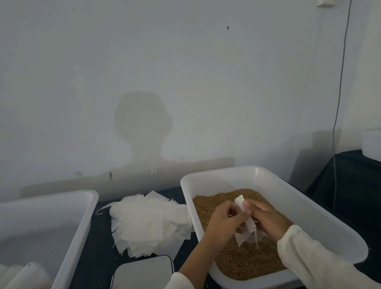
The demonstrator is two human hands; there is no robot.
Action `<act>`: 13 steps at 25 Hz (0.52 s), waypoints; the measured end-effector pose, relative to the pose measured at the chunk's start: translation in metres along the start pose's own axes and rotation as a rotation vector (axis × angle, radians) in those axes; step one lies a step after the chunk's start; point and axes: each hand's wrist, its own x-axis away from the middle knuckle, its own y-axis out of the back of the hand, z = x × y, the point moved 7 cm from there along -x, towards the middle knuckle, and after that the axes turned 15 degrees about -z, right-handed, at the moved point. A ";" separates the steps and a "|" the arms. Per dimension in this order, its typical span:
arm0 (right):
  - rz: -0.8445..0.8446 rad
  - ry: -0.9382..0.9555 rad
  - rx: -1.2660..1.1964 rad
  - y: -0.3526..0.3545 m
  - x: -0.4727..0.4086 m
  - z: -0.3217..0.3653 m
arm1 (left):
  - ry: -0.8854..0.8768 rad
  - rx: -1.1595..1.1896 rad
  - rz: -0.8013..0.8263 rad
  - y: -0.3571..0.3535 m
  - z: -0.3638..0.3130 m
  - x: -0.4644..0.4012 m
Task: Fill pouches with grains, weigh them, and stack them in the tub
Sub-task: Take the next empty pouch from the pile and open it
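Both hands meet over the grain tub (309,212): the left hand (223,223) and right hand (269,218) pinch one white pouch (246,223) above the brown grains (244,261). A second tub (61,247) holds filled pouches (14,287). One heap of empty pouches (146,222) and one scale (141,288) lie between the tubs on the worktop (98,260).

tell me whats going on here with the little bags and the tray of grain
A person is working over a white tub of brown grains, holding one small white pouch between both hands. The left hand and right hand both pinch it, apparently opening it for filling. A pile of empty pouches lies on the dark table beside the tub. A flat scale sits nearer the person with nothing on it, and another white tub on the left holds some pale pouches in its near corner.
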 end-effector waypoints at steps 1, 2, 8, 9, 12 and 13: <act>0.009 -0.014 -0.005 -0.001 0.000 0.000 | -0.005 0.001 0.009 0.000 -0.001 0.000; 0.020 -0.025 -0.009 -0.001 0.001 0.000 | -0.009 0.001 0.020 0.000 -0.001 0.000; 0.016 -0.095 -0.100 0.000 0.000 -0.002 | -0.059 -0.001 0.056 -0.002 -0.007 0.005; 0.010 -0.100 -0.104 0.001 -0.001 -0.002 | -0.069 -0.007 0.054 -0.002 -0.007 0.005; 0.006 -0.112 -0.112 0.001 -0.001 -0.002 | -0.096 -0.034 0.052 -0.001 -0.009 0.006; 0.003 -0.125 -0.122 0.001 -0.001 -0.002 | -0.104 -0.040 0.053 0.000 -0.011 0.006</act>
